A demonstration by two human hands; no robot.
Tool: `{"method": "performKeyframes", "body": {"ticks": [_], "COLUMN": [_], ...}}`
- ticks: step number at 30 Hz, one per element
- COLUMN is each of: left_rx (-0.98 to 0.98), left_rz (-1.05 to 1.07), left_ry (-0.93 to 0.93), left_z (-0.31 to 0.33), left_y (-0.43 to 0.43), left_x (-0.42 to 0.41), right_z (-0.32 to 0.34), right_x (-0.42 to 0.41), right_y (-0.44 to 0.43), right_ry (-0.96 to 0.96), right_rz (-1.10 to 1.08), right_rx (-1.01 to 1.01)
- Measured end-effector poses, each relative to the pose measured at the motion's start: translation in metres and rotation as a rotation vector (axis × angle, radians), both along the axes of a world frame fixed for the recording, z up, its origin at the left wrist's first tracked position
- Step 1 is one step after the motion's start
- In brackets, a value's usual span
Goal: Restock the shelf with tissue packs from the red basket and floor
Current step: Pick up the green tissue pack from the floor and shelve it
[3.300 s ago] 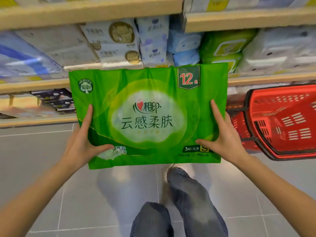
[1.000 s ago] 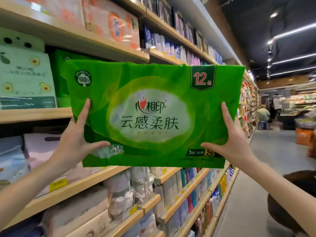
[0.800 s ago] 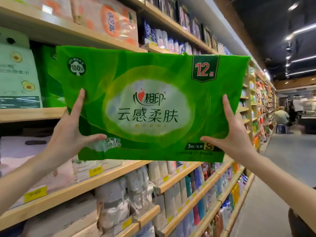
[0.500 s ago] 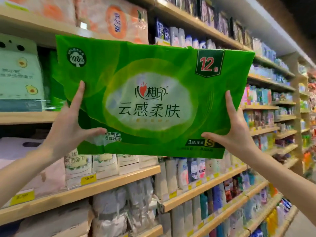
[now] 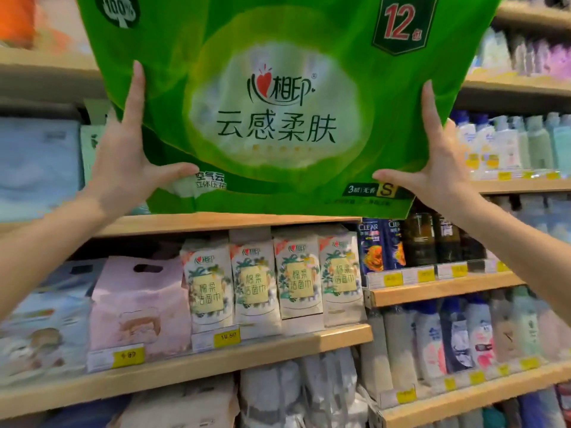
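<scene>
A large green tissue pack (image 5: 278, 118) marked "12" fills the top middle of the head view, raised in front of the shelves. My left hand (image 5: 123, 168) grips its left edge, thumb across the front and index finger pointing up. My right hand (image 5: 438, 168) grips the right edge the same way. The pack's bottom edge hangs just above a wooden shelf board (image 5: 231, 222). Its top is cut off by the frame. The red basket and the floor are out of view.
Below the board stand several white-and-green tissue packs (image 5: 275, 282) and a pink handled pack (image 5: 139, 304), with yellow price tags on the shelf edge (image 5: 216, 362). Dark shampoo bottles (image 5: 417, 242) and pale bottles (image 5: 463, 335) fill the shelves to the right. Blue packs sit at the left.
Both hands have lifted the green pack from floor level beside the red basket up to the higher shelves. My view has turned from along the aisle to face the shelving.
</scene>
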State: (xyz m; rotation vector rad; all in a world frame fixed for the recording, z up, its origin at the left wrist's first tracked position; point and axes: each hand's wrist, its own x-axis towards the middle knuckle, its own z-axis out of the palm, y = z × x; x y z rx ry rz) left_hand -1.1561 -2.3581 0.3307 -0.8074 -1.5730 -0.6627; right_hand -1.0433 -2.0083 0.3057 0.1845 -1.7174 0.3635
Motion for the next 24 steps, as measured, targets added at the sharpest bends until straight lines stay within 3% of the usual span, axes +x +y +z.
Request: {"method": "performKeyframes", "body": {"ticks": [13, 24], "left_rx": [0.081, 0.135], "left_rz": [0.102, 0.143], "left_ry": [0.068, 0.024], "left_z": [0.055, 0.041], "left_y": [-0.028, -0.006], "left_x": [-0.074, -0.144], "right_z": [0.067, 0.07], "right_x": [-0.109, -0.184], "right_y": [-0.023, 0.002], "right_ry": [0.094, 0.124], "right_rz": [0.079, 0.044], "right_rx": [0.033, 0.081]}}
